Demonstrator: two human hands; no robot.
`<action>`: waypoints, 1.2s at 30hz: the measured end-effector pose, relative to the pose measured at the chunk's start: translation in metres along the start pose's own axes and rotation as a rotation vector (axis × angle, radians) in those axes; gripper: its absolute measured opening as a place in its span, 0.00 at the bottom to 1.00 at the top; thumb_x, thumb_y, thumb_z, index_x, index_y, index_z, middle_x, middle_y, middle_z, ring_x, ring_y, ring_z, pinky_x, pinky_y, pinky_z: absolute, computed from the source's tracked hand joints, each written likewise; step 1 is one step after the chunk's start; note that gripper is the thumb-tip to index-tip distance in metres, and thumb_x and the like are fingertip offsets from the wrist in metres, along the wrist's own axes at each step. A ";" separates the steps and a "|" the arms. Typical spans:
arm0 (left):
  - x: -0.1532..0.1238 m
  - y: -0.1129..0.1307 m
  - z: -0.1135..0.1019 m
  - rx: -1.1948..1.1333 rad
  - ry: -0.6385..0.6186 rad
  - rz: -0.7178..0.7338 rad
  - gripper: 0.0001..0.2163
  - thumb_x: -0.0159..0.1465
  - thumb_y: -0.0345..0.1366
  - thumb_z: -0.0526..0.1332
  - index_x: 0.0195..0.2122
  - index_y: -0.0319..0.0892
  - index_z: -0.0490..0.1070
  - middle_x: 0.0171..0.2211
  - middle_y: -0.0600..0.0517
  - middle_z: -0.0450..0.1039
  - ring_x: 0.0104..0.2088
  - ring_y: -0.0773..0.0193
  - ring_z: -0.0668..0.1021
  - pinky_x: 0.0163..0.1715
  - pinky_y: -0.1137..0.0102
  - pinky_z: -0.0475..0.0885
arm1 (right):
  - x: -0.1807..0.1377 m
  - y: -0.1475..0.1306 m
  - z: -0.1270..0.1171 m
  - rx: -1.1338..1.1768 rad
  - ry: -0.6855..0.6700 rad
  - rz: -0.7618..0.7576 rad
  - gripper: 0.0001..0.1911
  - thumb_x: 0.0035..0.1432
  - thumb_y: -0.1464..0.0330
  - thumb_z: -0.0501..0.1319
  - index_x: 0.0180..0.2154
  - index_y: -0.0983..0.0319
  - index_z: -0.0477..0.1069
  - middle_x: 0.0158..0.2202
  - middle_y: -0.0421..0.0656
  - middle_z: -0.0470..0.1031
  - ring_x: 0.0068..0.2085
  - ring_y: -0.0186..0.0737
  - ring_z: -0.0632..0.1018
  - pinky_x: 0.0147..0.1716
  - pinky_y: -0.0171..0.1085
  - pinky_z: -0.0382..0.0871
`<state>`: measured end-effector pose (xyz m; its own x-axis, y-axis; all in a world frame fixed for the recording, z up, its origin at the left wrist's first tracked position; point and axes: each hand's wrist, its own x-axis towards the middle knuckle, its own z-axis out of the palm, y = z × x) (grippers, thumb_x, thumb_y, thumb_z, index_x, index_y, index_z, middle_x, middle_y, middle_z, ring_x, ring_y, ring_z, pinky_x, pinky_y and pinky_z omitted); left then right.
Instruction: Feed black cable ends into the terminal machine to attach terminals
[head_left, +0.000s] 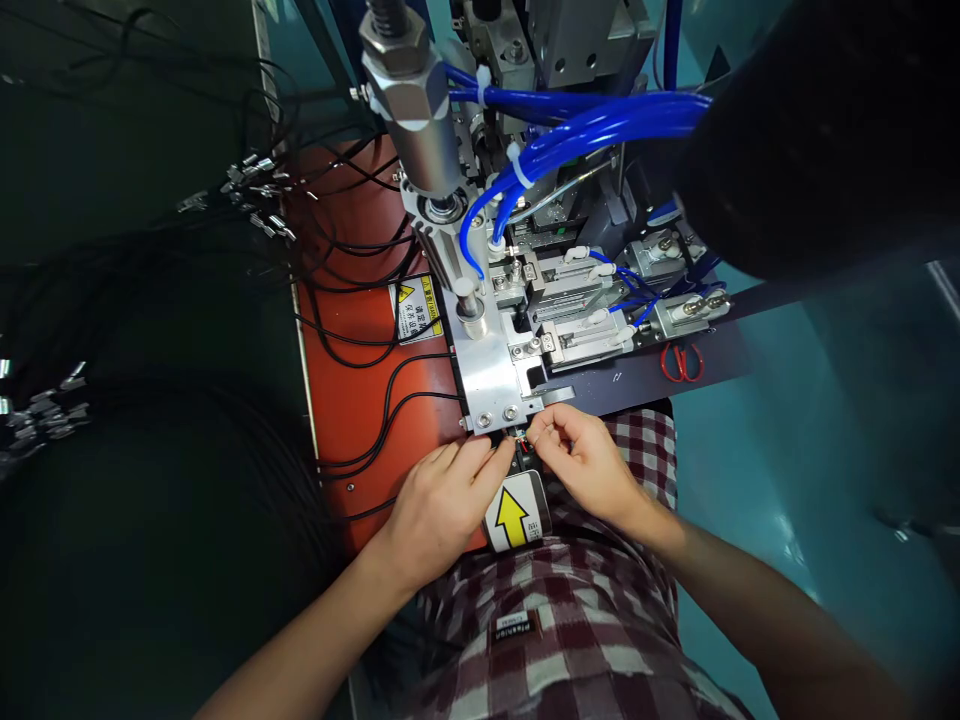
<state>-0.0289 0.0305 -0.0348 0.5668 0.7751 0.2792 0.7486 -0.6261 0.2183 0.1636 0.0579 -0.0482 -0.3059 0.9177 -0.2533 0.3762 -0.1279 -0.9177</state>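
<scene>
My left hand [444, 500] lies on the orange machine base [352, 400], its thumb and forefinger pinched at a small dark part with thin coloured wires [520, 446]. My right hand [581, 460] pinches the same wires from the right, fingers curled. Both meet just below the silver metal fixture plate [487, 375] of the machine. A curved label with a yellow arrow [514, 512] sits right under my hands. What exactly the fingers grip is small and partly hidden.
Blue air hoses [570, 130] and a silver cylinder [416, 100] rise above the fixture. Black cables [360, 340] run across the orange base; bundles with metal ends [255, 195] hang at left. Red scissors [681, 361] lie on the dark shelf. Teal floor [750, 480] is at right.
</scene>
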 end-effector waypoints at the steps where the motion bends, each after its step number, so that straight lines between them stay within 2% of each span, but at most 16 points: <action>1: 0.000 0.000 0.000 0.002 0.003 0.001 0.13 0.67 0.26 0.48 0.47 0.35 0.70 0.30 0.48 0.71 0.27 0.62 0.73 0.26 0.69 0.71 | -0.001 -0.002 0.000 -0.080 0.026 -0.046 0.06 0.60 0.72 0.54 0.30 0.61 0.66 0.27 0.39 0.69 0.27 0.34 0.69 0.29 0.34 0.63; 6: 0.000 0.000 0.001 0.010 0.003 0.006 0.14 0.68 0.27 0.48 0.47 0.34 0.70 0.30 0.48 0.71 0.28 0.61 0.73 0.26 0.69 0.71 | -0.003 -0.003 0.002 -0.301 0.088 -0.209 0.06 0.61 0.73 0.53 0.31 0.62 0.65 0.29 0.42 0.69 0.30 0.36 0.70 0.31 0.36 0.63; 10: 0.000 0.000 0.001 0.002 0.005 0.000 0.14 0.67 0.27 0.48 0.47 0.34 0.70 0.30 0.48 0.71 0.28 0.61 0.73 0.26 0.69 0.71 | -0.002 0.002 0.002 -0.317 0.081 -0.280 0.06 0.60 0.72 0.53 0.31 0.62 0.65 0.28 0.41 0.67 0.30 0.37 0.69 0.31 0.37 0.63; 13: 0.000 0.000 0.000 0.002 0.004 -0.002 0.14 0.67 0.26 0.48 0.47 0.35 0.71 0.30 0.48 0.71 0.28 0.62 0.73 0.27 0.69 0.70 | 0.001 0.005 0.002 -0.107 0.069 -0.144 0.05 0.60 0.70 0.55 0.30 0.61 0.65 0.26 0.40 0.67 0.27 0.35 0.69 0.29 0.36 0.62; 16: 0.000 -0.001 0.001 -0.006 -0.002 -0.005 0.14 0.67 0.26 0.49 0.47 0.35 0.71 0.29 0.48 0.70 0.27 0.63 0.72 0.26 0.70 0.70 | 0.005 0.006 0.002 0.265 -0.062 0.118 0.07 0.59 0.66 0.56 0.30 0.61 0.65 0.20 0.35 0.64 0.21 0.32 0.66 0.23 0.33 0.60; 18: 0.000 -0.001 0.001 -0.008 -0.004 -0.006 0.13 0.67 0.26 0.49 0.46 0.34 0.71 0.28 0.49 0.69 0.27 0.63 0.72 0.26 0.70 0.69 | 0.007 0.006 0.001 0.418 -0.134 0.210 0.10 0.58 0.62 0.58 0.29 0.62 0.65 0.18 0.34 0.64 0.19 0.31 0.65 0.21 0.32 0.59; 26: -0.002 -0.002 0.002 -0.016 0.003 -0.001 0.13 0.66 0.26 0.51 0.47 0.34 0.71 0.29 0.48 0.69 0.28 0.62 0.72 0.26 0.69 0.70 | 0.005 0.006 0.001 0.439 -0.072 0.184 0.11 0.58 0.62 0.61 0.29 0.62 0.67 0.19 0.34 0.64 0.20 0.30 0.67 0.21 0.32 0.60; 36: -0.003 -0.002 0.003 -0.017 0.004 0.002 0.12 0.66 0.26 0.50 0.48 0.34 0.69 0.29 0.48 0.69 0.27 0.63 0.72 0.25 0.70 0.70 | 0.004 0.008 0.001 0.439 -0.090 0.172 0.09 0.59 0.64 0.60 0.29 0.62 0.67 0.20 0.34 0.64 0.20 0.29 0.66 0.22 0.31 0.60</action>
<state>-0.0309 0.0302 -0.0387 0.5669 0.7735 0.2834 0.7416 -0.6290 0.2335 0.1644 0.0600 -0.0567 -0.3533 0.8355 -0.4209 0.0296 -0.4397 -0.8976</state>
